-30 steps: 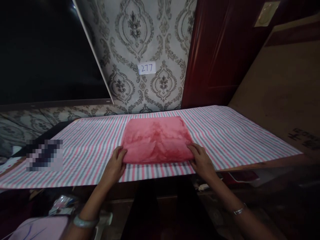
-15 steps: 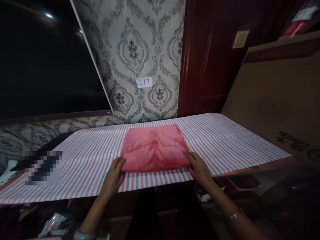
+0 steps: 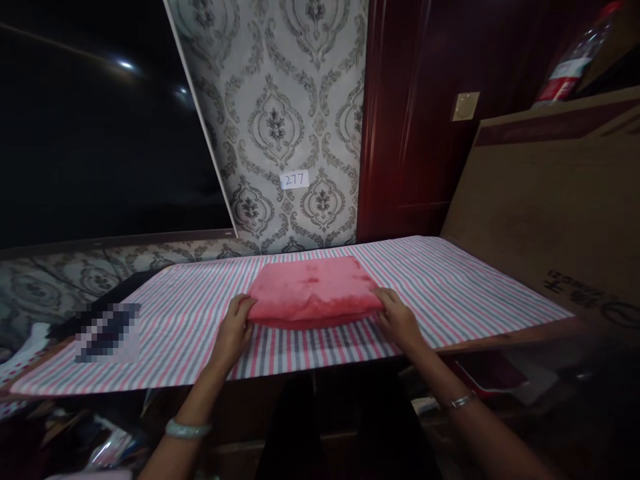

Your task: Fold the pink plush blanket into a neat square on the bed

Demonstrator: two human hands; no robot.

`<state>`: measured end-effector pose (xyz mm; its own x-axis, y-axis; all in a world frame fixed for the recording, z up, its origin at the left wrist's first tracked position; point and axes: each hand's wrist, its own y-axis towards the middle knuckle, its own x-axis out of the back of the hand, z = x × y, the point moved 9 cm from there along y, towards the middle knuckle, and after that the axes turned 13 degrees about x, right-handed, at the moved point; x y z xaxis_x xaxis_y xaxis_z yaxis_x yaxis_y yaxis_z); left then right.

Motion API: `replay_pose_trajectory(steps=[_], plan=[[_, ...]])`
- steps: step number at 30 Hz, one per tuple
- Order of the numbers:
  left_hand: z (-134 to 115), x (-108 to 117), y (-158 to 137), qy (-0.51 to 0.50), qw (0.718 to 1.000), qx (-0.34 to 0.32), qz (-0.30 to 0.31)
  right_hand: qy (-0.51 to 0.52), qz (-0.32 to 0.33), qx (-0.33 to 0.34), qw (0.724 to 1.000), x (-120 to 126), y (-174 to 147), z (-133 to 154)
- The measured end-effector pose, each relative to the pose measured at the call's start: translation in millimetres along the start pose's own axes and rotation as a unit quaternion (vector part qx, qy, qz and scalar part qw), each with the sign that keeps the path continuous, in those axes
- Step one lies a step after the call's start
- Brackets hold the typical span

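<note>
A pink plush cloth (image 3: 313,290), rectangular and apparently folded, rests on a striped tablecloth (image 3: 190,333). Its near edge is raised off the surface and casts a shadow below. At the near left corner, my left hand (image 3: 235,331) pinches the cloth between thumb and fingers. My right hand (image 3: 399,321) grips the near right corner the same way. The far edge of the cloth still lies on the tablecloth. The undersides of both corners are hidden.
A large dark screen (image 3: 100,133) stands at the left. On the right leans a cardboard box (image 3: 540,200), with a plastic bottle (image 3: 567,70) behind its top edge. A paper label (image 3: 295,179) is on the patterned wall. A blurred-out item (image 3: 107,333) lies at the tablecloth's left.
Both hands have lifted the near edge of the pink cloth, which lay flat before. The view has tilted up a little, showing more of the bottle.
</note>
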<state>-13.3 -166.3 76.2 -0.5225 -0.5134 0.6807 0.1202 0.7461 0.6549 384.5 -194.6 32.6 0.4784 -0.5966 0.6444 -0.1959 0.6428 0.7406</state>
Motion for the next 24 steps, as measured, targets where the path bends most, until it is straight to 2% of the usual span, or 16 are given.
replay_pose_trajectory(steps=[2, 5, 8, 10, 12, 15, 16, 18, 20, 22, 24], plan=[[-2.3, 1.9, -7.0, 0.002, 1.000, 0.006, 0.008, 0.010, -0.009, 0.025, 1.000, 5.3, -4.7, 0.1], [3.3, -10.4, -34.6, -0.011, 0.997, 0.032, 0.064, 0.048, 0.012, 0.051, 0.997, -3.0, -31.4, -0.3], [16.8, -18.3, -56.3, -0.079, 0.986, 0.079, 0.124, 0.130, 0.039, 0.037, 0.990, -11.8, -57.7, -5.5], [32.7, -16.5, -56.0, -0.159, 0.963, 0.145, 0.161, 0.225, 0.053, 0.000, 0.973, -12.1, -62.5, -15.1], [60.1, -14.4, -46.8, -0.255, 0.908, 0.279, 0.182, 0.334, 0.038, -0.097, 0.937, -9.4, -56.6, -37.5], [96.6, -23.8, -32.7, -0.362, 0.761, 0.504, 0.191, 0.429, -0.029, -0.302, 0.851, -12.3, -37.3, -82.5], [101.1, -30.6, -25.5, -0.383, 0.716, 0.550, 0.198, 0.433, -0.040, -0.353, 0.828, -16.6, -27.3, -93.2], [102.9, -47.4, -4.2, -0.409, 0.655, 0.598, 0.214, 0.422, -0.027, -0.413, 0.806, -30.4, -0.1, -104.7], [104.4, -64.7, 21.0, -0.410, 0.629, 0.625, 0.213, 0.397, 0.021, -0.442, 0.804, -49.1, 29.6, -108.4], [107.3, -81.7, 45.3, -0.388, 0.629, 0.640, 0.213, 0.363, 0.077, -0.461, 0.806, -69.0, 54.4, -110.6], [109.3, -98.4, 66.7, -0.351, 0.641, 0.643, 0.229, 0.332, 0.115, -0.468, 0.811, -86.9, 73.7, -115.5]])
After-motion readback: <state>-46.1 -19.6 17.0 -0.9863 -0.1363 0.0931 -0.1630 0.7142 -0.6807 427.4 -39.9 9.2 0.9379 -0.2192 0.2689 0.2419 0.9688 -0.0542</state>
